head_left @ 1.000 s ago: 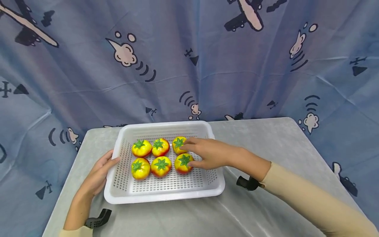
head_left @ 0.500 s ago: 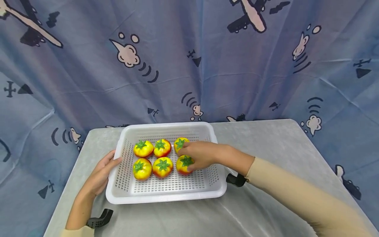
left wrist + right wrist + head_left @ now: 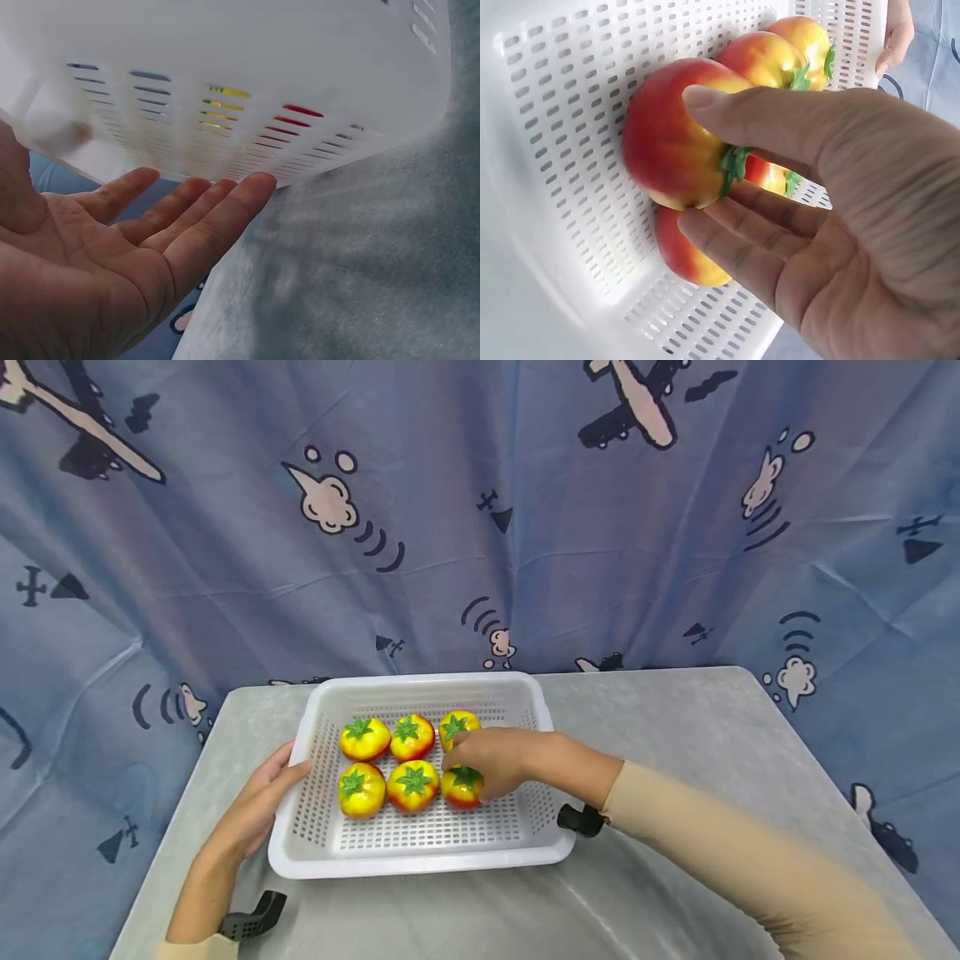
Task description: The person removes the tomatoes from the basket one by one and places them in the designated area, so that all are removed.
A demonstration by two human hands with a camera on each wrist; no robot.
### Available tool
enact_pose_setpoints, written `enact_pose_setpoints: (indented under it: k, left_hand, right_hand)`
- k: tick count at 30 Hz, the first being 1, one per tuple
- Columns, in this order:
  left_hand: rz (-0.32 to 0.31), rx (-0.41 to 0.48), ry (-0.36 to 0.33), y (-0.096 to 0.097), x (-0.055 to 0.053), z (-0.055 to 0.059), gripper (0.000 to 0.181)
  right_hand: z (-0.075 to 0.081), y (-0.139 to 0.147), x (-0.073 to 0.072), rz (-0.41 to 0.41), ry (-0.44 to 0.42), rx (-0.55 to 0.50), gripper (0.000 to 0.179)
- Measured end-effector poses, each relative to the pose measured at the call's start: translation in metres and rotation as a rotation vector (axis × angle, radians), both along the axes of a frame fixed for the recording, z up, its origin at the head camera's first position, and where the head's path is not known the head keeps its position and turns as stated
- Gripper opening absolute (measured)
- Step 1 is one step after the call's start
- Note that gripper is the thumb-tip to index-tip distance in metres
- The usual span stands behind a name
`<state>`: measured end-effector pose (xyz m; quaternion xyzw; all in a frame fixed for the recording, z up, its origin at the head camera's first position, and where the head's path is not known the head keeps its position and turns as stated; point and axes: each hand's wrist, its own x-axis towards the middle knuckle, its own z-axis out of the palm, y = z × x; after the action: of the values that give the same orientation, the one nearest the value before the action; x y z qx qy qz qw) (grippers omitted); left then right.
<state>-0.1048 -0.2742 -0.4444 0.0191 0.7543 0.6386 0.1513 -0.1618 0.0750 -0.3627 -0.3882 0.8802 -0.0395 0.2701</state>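
A white perforated plastic basket (image 3: 420,864) holds several yellow-and-red tomatoes with green star-shaped tops, in two rows. My right hand (image 3: 501,762) reaches in from the right and grips the front-right tomato (image 3: 461,792), thumb on one side and fingertips on the other. In the right wrist view, that tomato (image 3: 675,135) lies between the thumb and fingers, close over the basket floor. Just behind it is the back-right tomato (image 3: 456,725), partly covered by the hand. My left hand (image 3: 257,806) holds the basket's left rim, thumb over the edge, fingers (image 3: 217,217) stretched along the outer wall.
The basket stands on a grey cloth-covered table (image 3: 660,718), towards its back left. Behind hangs a blue curtain (image 3: 450,527) with printed planes. Black wrist mounts (image 3: 255,917) sit at both wrists, the right one close to the basket's right rim.
My right hand has moved left and down over the front-right tomato, and its fingers have closed round it. The left hand stays at the rim.
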Motion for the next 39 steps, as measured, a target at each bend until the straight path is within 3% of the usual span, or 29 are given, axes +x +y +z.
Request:
enact_pose_setpoints:
  k: [25, 39]
  left_hand:
    - [-0.002, 0.017, -0.032, -0.003, 0.002, 0.001, 0.067]
    - [-0.036, 0.061, -0.047, -0.005, 0.000, 0.000, 0.068]
  right_hand:
    - [-0.013, -0.008, 0.000, 0.028, 0.003, -0.002, 0.053]
    - [-0.004, 0.007, 0.000, -0.022, 0.004, -0.069, 0.060]
